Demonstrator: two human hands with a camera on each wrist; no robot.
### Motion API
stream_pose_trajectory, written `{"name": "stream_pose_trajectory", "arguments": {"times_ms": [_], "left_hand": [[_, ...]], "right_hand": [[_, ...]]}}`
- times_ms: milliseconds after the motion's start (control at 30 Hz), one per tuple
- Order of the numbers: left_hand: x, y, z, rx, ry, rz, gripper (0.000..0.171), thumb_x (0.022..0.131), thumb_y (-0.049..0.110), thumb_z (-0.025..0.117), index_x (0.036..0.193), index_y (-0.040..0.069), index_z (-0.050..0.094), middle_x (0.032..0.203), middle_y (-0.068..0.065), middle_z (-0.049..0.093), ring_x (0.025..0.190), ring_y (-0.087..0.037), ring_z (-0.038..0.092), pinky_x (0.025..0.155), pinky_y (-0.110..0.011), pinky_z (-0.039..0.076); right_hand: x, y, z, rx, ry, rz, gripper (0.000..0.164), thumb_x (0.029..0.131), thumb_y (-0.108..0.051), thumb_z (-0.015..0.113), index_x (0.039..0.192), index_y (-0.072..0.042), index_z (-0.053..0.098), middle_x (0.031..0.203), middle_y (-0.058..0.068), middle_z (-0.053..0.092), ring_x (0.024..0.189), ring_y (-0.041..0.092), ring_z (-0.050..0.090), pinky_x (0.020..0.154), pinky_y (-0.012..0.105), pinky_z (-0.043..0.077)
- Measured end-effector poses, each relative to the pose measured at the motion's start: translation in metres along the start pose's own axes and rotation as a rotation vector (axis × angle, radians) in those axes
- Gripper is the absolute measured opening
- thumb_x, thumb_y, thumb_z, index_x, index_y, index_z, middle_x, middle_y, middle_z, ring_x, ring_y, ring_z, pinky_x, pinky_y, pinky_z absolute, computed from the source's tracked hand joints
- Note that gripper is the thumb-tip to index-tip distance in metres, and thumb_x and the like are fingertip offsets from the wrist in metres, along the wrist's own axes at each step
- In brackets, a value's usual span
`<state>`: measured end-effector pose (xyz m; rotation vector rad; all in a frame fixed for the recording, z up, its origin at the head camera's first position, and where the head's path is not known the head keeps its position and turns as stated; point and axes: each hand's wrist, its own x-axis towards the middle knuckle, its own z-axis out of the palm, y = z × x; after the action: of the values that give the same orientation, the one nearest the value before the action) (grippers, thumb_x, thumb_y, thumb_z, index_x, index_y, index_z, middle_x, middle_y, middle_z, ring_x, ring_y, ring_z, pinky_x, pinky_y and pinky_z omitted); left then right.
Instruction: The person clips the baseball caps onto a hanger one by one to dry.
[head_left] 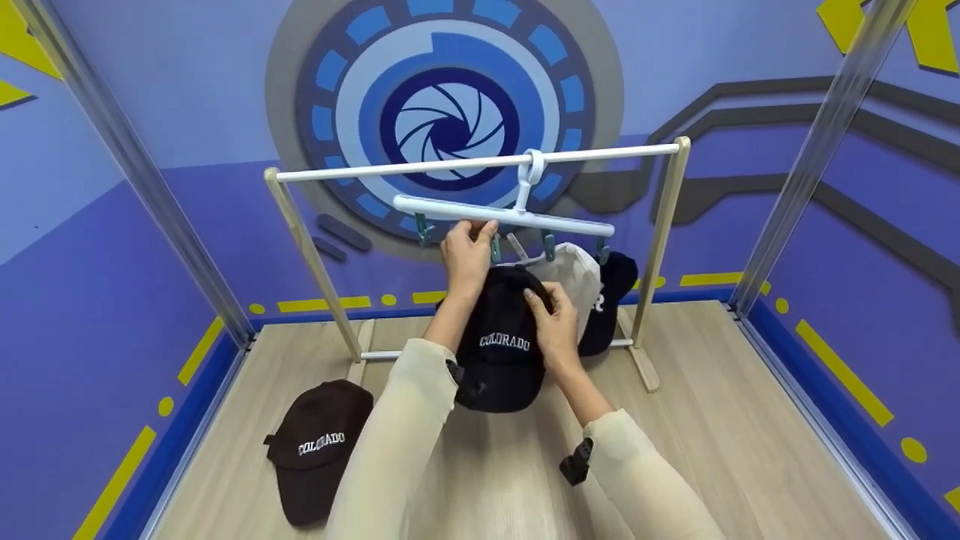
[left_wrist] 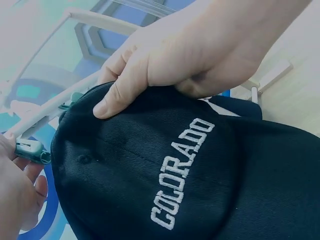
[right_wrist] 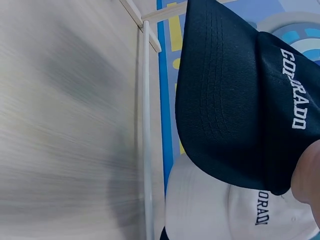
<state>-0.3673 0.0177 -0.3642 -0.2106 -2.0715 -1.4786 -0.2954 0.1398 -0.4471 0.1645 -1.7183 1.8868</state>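
My right hand [head_left: 556, 326] grips the side of a black cap [head_left: 501, 375] with white COLORADO lettering, thumb on its front and fingers behind. The cap hangs brim down, and its crown is just below a white bar hanger [head_left: 450, 208]. Up at the hanger, my left hand [head_left: 466, 259] pinches a green clip [left_wrist: 31, 150], whose end is right at the cap's top edge in the left wrist view. Behind the black cap hang a white cap [head_left: 576, 274] and a dark navy cap [head_left: 619, 274], both partly hidden.
The hanger hooks over the top rail [head_left: 420, 166] of a wood-and-white rack, tilting down to the right. At its left end dangles another green clip [head_left: 422, 229]. A dark brown COLORADO cap [head_left: 319, 450] lies on the wooden tabletop [head_left: 750, 435], front left.
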Motion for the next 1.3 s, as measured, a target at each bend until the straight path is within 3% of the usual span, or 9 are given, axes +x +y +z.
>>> {"name": "stream_pose_trajectory", "arguments": {"times_ms": [200,567,767,900,1133,1300], "left_hand": [[-0.002,0.003,0.001,0.003,-0.002,-0.037,0.021,0.087,0.03,0.069,0.087,0.009,0.072,0.077,-0.001,0.068,0.07,-0.015,0.059,0.066,-0.029,0.045],[-0.003,0.006,0.0,0.002,-0.016,-0.038,0.024,0.085,0.031,0.071,0.086,0.007,0.073,0.078,-0.003,0.07,0.071,-0.015,0.062,0.067,-0.03,0.047],[-0.005,0.006,-0.001,-0.021,-0.039,-0.049,0.023,0.085,0.031,0.07,0.086,0.008,0.074,0.076,-0.001,0.071,0.07,-0.014,0.063,0.067,-0.029,0.047],[-0.005,0.006,0.0,-0.041,-0.039,-0.043,0.022,0.086,0.03,0.07,0.087,0.008,0.073,0.076,0.0,0.071,0.07,-0.012,0.064,0.067,-0.028,0.047],[-0.008,0.004,0.001,-0.035,-0.027,-0.003,0.023,0.085,0.032,0.071,0.086,0.009,0.074,0.077,0.0,0.07,0.069,-0.012,0.061,0.064,-0.026,0.046],[-0.011,0.001,0.001,-0.066,-0.056,0.012,0.024,0.084,0.033,0.071,0.088,0.009,0.073,0.079,0.0,0.07,0.07,-0.01,0.06,0.064,-0.024,0.046]], "right_hand": [[0.004,-0.003,0.0,0.035,-0.008,0.006,0.018,0.089,-0.005,0.064,0.098,0.009,0.06,0.092,0.016,0.064,0.079,0.017,0.057,0.071,0.023,0.047],[0.013,0.001,0.0,0.078,-0.024,0.023,0.017,0.089,-0.006,0.064,0.1,0.007,0.061,0.095,0.015,0.063,0.082,0.016,0.057,0.073,0.024,0.047],[0.027,0.013,0.002,0.031,0.024,0.03,0.021,0.088,-0.017,0.067,0.1,0.0,0.063,0.095,0.011,0.064,0.083,0.016,0.057,0.074,0.024,0.047],[0.031,0.01,0.004,-0.01,0.048,0.033,0.023,0.088,-0.023,0.068,0.1,-0.004,0.063,0.095,0.008,0.064,0.085,0.016,0.058,0.075,0.025,0.047],[0.029,0.004,0.004,0.052,0.048,0.072,0.022,0.088,-0.015,0.067,0.1,0.003,0.063,0.096,0.013,0.063,0.083,0.017,0.057,0.074,0.024,0.047],[0.023,-0.011,0.003,0.074,0.036,0.102,0.021,0.089,-0.008,0.064,0.103,0.008,0.062,0.097,0.016,0.063,0.083,0.019,0.057,0.073,0.025,0.047]]}}
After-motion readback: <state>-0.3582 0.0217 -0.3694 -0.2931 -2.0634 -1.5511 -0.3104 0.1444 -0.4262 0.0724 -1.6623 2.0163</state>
